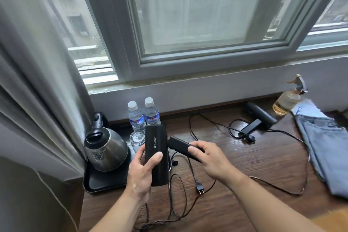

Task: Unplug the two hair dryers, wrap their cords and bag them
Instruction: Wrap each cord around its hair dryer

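My left hand grips the barrel of a black hair dryer, held upright above the wooden table. My right hand holds that dryer's folding handle, which sticks out to the right. Its cord loops loosely below, and the plug lies free on the table. A second black hair dryer lies at the back right near the wall, its handle folded out, its cord trailing across the table. Grey-blue cloth bags lie at the right.
A steel kettle stands on a black tray at the left, with two water bottles and a glass behind the held dryer. A spray bottle stands at the back right. A curtain hangs at the left.
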Demonstrator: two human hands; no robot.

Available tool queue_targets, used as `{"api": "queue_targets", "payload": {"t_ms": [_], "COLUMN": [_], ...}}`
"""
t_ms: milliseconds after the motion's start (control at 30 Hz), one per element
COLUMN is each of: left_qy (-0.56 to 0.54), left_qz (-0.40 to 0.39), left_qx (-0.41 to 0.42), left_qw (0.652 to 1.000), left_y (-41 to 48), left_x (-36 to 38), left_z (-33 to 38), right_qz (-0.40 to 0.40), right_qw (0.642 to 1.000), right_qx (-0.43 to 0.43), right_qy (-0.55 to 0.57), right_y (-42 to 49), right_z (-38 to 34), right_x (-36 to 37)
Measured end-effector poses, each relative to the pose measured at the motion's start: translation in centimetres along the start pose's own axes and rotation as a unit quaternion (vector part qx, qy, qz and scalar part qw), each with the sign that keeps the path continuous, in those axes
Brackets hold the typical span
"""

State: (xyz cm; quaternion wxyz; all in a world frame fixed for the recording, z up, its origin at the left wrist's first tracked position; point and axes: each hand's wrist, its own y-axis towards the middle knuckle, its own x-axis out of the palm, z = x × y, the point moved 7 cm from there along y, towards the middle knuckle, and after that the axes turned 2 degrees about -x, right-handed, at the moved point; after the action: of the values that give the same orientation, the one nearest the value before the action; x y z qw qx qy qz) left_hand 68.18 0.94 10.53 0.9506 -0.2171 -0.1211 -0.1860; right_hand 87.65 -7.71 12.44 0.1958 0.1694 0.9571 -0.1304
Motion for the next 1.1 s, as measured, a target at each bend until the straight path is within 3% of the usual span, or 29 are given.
{"api": "queue_targets", "payload": {"t_ms": [167,367,467,600,733,833,900,1000,1100], "left_qy": [-0.059,-0.076,-0.072,-0.036,0.027,0.207,0.272,0.256,0.198], "left_qz": [0.039,0.084,0.102,0.026,-0.066,-0.209,-0.284,-0.278,-0.247], "left_qx": [0.025,0.051,0.047,0.016,-0.053,-0.123,-0.114,-0.083,-0.077], "left_qw": [0.997,0.992,0.991,0.999,0.996,0.948,0.912,0.922,0.946], "left_y": [1.0,1.3,1.0,0.8,1.7,1.4,1.0,0.7,0.4], "left_x": [2.3,4.3,5.6,5.5,3.7,5.1,6.1,5.8,4.2], "left_z": [0.3,-0.8,-1.8,-1.3,2.4,3.5,3.3,3.2,2.8], "right_qz": [0.093,0.114,0.125,0.044,-0.091,-0.188,-0.206,-0.172,-0.173], "right_qw": [0.989,0.976,0.978,0.986,0.994,0.980,0.972,0.976,0.982], "right_qx": [0.006,0.014,0.011,-0.004,-0.044,-0.051,-0.071,-0.096,-0.081], "right_qy": [0.114,0.183,0.168,0.163,0.047,-0.028,-0.083,-0.089,-0.010], "right_y": [0.5,0.4,0.4,1.2,2.0,2.6,2.9,2.9,2.1], "right_z": [-0.4,-0.5,-0.6,0.4,-0.2,-1.3,-2.0,-3.0,-1.7], "right_x": [1.0,1.3,1.3,-1.3,-3.7,-3.9,-3.8,-4.9,-6.7]}}
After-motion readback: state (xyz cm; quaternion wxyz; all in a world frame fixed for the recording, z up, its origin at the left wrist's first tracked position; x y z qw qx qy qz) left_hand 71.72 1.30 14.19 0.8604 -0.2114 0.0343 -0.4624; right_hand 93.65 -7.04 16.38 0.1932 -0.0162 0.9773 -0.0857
